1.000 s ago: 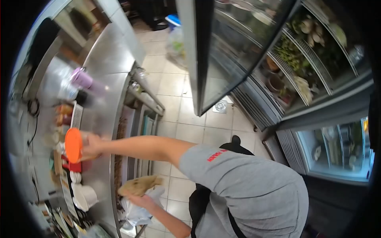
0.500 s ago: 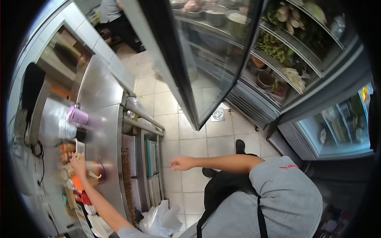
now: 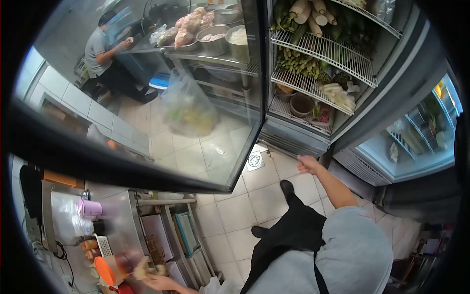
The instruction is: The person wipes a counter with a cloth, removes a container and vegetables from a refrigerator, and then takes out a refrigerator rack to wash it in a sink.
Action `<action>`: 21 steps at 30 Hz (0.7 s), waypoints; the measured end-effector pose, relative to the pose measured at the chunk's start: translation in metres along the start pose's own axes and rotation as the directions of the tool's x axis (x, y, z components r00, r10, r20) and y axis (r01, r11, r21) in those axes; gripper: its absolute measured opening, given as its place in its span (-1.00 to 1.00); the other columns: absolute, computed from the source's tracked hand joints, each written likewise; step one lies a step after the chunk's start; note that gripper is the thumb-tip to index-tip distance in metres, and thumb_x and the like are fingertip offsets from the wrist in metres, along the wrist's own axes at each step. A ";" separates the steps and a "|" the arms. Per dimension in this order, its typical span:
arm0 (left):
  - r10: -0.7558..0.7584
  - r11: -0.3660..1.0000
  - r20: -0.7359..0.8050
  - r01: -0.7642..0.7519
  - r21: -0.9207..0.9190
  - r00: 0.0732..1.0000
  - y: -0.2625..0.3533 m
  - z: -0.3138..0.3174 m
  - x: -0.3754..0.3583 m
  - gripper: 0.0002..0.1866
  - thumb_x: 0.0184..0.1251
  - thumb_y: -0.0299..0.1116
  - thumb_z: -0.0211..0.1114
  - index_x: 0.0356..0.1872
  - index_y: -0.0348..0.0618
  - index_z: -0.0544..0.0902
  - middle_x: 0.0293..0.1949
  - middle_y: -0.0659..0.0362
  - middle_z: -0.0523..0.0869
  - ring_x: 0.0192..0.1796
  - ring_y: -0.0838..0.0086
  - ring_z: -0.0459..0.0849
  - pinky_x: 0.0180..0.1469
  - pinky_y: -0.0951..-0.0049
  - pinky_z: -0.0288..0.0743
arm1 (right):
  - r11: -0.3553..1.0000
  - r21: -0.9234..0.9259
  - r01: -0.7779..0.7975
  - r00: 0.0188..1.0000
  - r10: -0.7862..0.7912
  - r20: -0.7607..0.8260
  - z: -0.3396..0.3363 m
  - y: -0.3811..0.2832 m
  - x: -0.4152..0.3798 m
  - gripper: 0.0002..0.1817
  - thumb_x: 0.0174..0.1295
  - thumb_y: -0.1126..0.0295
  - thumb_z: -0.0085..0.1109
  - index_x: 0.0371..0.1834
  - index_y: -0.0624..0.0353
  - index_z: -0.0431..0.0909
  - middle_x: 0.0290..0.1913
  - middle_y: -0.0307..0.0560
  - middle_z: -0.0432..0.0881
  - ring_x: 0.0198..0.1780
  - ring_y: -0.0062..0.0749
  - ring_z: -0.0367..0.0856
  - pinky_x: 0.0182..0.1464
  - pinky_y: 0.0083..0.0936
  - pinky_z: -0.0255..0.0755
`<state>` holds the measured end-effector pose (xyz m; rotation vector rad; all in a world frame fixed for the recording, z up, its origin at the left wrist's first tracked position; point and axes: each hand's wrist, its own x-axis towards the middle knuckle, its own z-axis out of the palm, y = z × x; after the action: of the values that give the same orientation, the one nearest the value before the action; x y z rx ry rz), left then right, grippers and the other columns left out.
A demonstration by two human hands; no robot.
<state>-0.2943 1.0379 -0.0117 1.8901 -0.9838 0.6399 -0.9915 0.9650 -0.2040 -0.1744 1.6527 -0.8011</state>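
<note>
My left hand (image 3: pixel 159 283) is at the bottom of the view, by the steel counter's edge. Its fingers are closed around a knobbly beige ginger root (image 3: pixel 143 268), slightly blurred. Beside it stands a clear container (image 3: pixel 120 267) with an orange lid (image 3: pixel 104 271). My right hand (image 3: pixel 307 165) is held out in front of the tall fridge's lower front, fingers curled in, with nothing seen in them. That fridge's glass door (image 3: pixel 205 122) stands wide open. White radishes (image 3: pixel 313 14) and green vegetables (image 3: pixel 298 63) lie on its wire shelves (image 3: pixel 338 46).
On the counter are a purple cup (image 3: pixel 90 208), a white basket (image 3: pixel 103 246) and orange-capped jars (image 3: pixel 89 245). Through the door glass I see a co-worker (image 3: pixel 100 51), metal pots (image 3: pixel 213 41) and a plastic bag (image 3: pixel 188 108). A second lit fridge (image 3: pixel 416 132) stands at right.
My left hand has come away from the jars toward the counter edge, now with the ginger root. My right hand has moved toward the fridge. The view has turned, and the door spans more of it.
</note>
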 end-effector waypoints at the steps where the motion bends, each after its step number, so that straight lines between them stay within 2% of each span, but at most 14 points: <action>1: -0.082 0.986 0.033 0.076 0.150 0.996 0.008 0.008 -0.040 -0.65 0.32 -0.25 0.04 -0.07 -0.38 0.49 -0.16 -0.06 0.60 -0.12 0.21 0.58 -0.09 0.35 0.46 | 0.982 0.182 0.039 0.999 -0.031 -0.044 -0.005 -0.023 0.023 -0.41 0.13 -0.02 0.08 0.11 0.13 0.23 -0.18 0.09 0.47 -0.21 -0.18 0.52 -0.24 -0.20 0.50; 2: -0.211 0.976 0.155 0.200 0.083 0.965 0.035 0.010 -0.075 -0.63 0.33 -0.23 0.03 -0.06 -0.37 0.49 -0.17 -0.05 0.60 -0.14 0.22 0.59 -0.11 0.34 0.47 | 0.932 0.353 0.085 0.994 -0.057 -0.089 -0.008 -0.047 0.047 -0.41 0.11 -0.04 0.08 0.06 0.15 0.26 -0.17 0.14 0.46 -0.23 -0.14 0.51 -0.25 -0.18 0.50; 3: -0.325 0.944 0.277 0.329 0.032 0.904 0.061 0.014 -0.107 -0.62 0.33 -0.21 0.03 -0.06 -0.37 0.49 -0.18 -0.04 0.60 -0.15 0.22 0.59 -0.13 0.33 0.48 | 0.936 0.342 0.082 0.995 -0.059 -0.078 -0.012 -0.073 0.068 -0.41 0.11 -0.04 0.08 0.06 0.15 0.26 -0.17 0.14 0.46 -0.23 -0.14 0.51 -0.25 -0.18 0.50; 5: -0.557 0.830 0.311 0.532 0.169 0.770 0.077 0.034 -0.163 -0.66 0.34 -0.23 0.01 -0.06 -0.33 0.49 -0.17 0.01 0.58 -0.20 0.24 0.59 -0.15 0.34 0.49 | 0.820 0.544 0.179 0.983 -0.166 -0.074 -0.013 -0.131 0.113 -0.37 0.10 -0.04 0.10 0.07 0.20 0.23 -0.16 0.18 0.45 -0.17 -0.11 0.50 -0.20 -0.15 0.50; 6: -0.570 0.821 0.284 0.542 0.179 0.771 0.098 0.036 -0.182 -0.66 0.34 -0.23 0.01 -0.06 -0.33 0.49 -0.17 0.01 0.58 -0.20 0.24 0.59 -0.15 0.34 0.49 | 0.831 0.531 0.167 0.985 -0.167 -0.047 -0.017 -0.154 0.140 -0.37 0.10 -0.04 0.10 0.07 0.20 0.23 -0.16 0.18 0.45 -0.17 -0.11 0.50 -0.20 -0.15 0.50; 8: -0.520 0.789 0.571 0.614 0.034 0.636 0.141 0.044 -0.217 -0.64 0.33 -0.18 0.02 -0.08 -0.30 0.50 -0.16 -0.03 0.57 -0.18 0.26 0.59 -0.16 0.34 0.49 | 0.737 0.626 0.255 0.963 -0.251 -0.096 -0.022 -0.197 0.196 -0.37 0.09 -0.03 0.12 0.04 0.25 0.26 -0.17 0.22 0.43 -0.21 -0.08 0.51 -0.17 -0.14 0.49; 9: -0.531 0.787 0.547 0.616 0.036 0.647 0.174 0.048 -0.226 -0.64 0.33 -0.18 0.02 -0.08 -0.30 0.50 -0.16 -0.03 0.57 -0.18 0.26 0.59 -0.16 0.34 0.49 | 0.657 0.716 0.235 0.972 -0.175 -0.159 -0.022 -0.215 0.233 -0.46 0.11 0.02 0.11 -0.04 0.27 0.34 -0.17 0.20 0.45 -0.34 -0.07 0.53 -0.13 -0.10 0.49; 10: -0.519 0.804 0.633 0.579 0.134 0.575 0.214 0.053 -0.231 -0.67 0.30 -0.22 0.05 -0.11 -0.31 0.50 -0.18 -0.01 0.58 -0.18 0.30 0.59 -0.15 0.38 0.48 | 0.665 0.714 0.219 0.975 -0.178 -0.134 -0.019 -0.236 0.253 -0.46 0.11 0.02 0.11 -0.04 0.27 0.34 -0.17 0.20 0.45 -0.34 -0.07 0.53 -0.13 -0.10 0.49; 11: -0.513 0.817 0.710 0.529 0.230 0.483 0.240 0.058 -0.238 -0.70 0.27 -0.26 0.09 -0.14 -0.32 0.51 -0.19 0.00 0.58 -0.18 0.33 0.59 -0.14 0.41 0.46 | 0.526 0.819 0.229 0.970 -0.195 -0.146 -0.021 -0.250 0.272 -0.54 0.17 0.12 0.05 -0.03 0.27 0.36 -0.13 0.21 0.46 -0.25 0.00 0.52 -0.09 -0.01 0.46; 12: -0.529 0.810 0.697 0.531 0.246 0.484 0.243 0.061 -0.253 -0.70 0.27 -0.26 0.09 -0.14 -0.32 0.51 -0.19 0.00 0.58 -0.18 0.33 0.59 -0.14 0.41 0.46 | 0.375 0.898 0.231 0.966 -0.199 -0.165 -0.022 -0.257 0.287 -0.62 0.23 0.21 -0.01 -0.02 0.27 0.37 -0.09 0.22 0.47 -0.15 0.07 0.51 -0.04 0.09 0.43; 13: -0.462 0.847 0.756 0.482 0.222 0.463 0.233 0.061 -0.274 -0.63 0.12 -0.25 0.19 -0.11 -0.29 0.49 -0.18 0.00 0.58 -0.15 0.29 0.57 -0.11 0.38 0.45 | 0.319 0.921 0.224 0.938 -0.326 -0.116 -0.025 -0.260 0.300 -0.63 0.23 0.23 -0.01 0.01 0.23 0.36 -0.05 0.15 0.47 0.00 -0.01 0.45 0.04 0.07 0.38; 15: -0.310 0.912 0.865 0.380 0.153 0.396 0.206 0.057 -0.311 -0.41 -0.18 -0.21 0.38 -0.05 -0.21 0.44 -0.14 0.01 0.57 -0.10 0.20 0.53 -0.04 0.31 0.42 | -0.017 0.990 0.138 0.899 -0.417 -0.133 -0.026 -0.264 0.320 -0.67 0.21 0.29 -0.01 0.01 0.19 0.37 -0.02 0.07 0.46 0.04 -0.14 0.43 0.09 -0.05 0.37; 17: -0.144 0.956 0.946 0.289 0.057 0.289 0.199 0.052 -0.333 -0.15 -0.49 -0.18 0.57 0.02 -0.14 0.40 -0.10 0.02 0.56 -0.04 0.12 0.49 0.02 0.24 0.39 | -0.029 0.986 0.166 0.902 -0.399 -0.163 -0.031 -0.263 0.332 -0.67 0.21 0.29 -0.01 0.01 0.18 0.36 -0.02 0.06 0.46 0.04 -0.14 0.43 0.07 -0.05 0.38; 21: 0.044 0.997 0.964 0.043 -0.057 0.263 0.218 0.058 -0.336 -0.06 -0.74 -0.33 0.56 0.02 -0.01 0.41 -0.14 0.17 0.58 -0.18 0.25 0.52 -0.20 0.36 0.45 | 0.011 0.979 0.204 0.912 -0.365 -0.186 -0.038 -0.255 0.338 -0.67 0.22 0.29 -0.02 0.02 0.17 0.35 -0.01 0.04 0.45 0.03 -0.14 0.43 0.05 -0.05 0.39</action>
<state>-0.6594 1.0491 -0.1867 2.1564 -1.7149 -0.7855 -1.1930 0.6112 -0.3272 0.4681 0.5471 -2.0835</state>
